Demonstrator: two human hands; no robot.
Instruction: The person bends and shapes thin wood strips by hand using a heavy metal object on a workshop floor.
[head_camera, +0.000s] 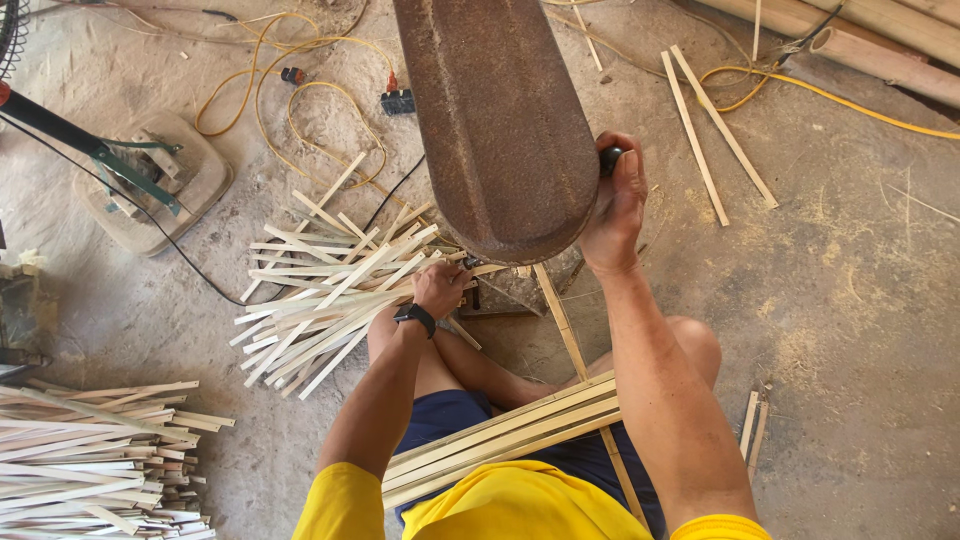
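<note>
I sit on the ground behind a tall rusty metal cover (498, 120) of a machine. My right hand (615, 205) is closed around a black handle (609, 157) at the cover's right edge. My left hand (441, 288), a black watch on its wrist, is closed on the end of a thin bamboo strip (562, 320) just under the cover's lower edge. A bundle of long bamboo strips (500, 438) lies across my lap.
A loose heap of cut pale strips (325, 295) lies left of my knee, and a stacked pile (95, 460) sits at the lower left. Yellow cable (290, 100) loops behind. A fan base (150, 180) stands at left. Bamboo poles (880, 40) lie upper right.
</note>
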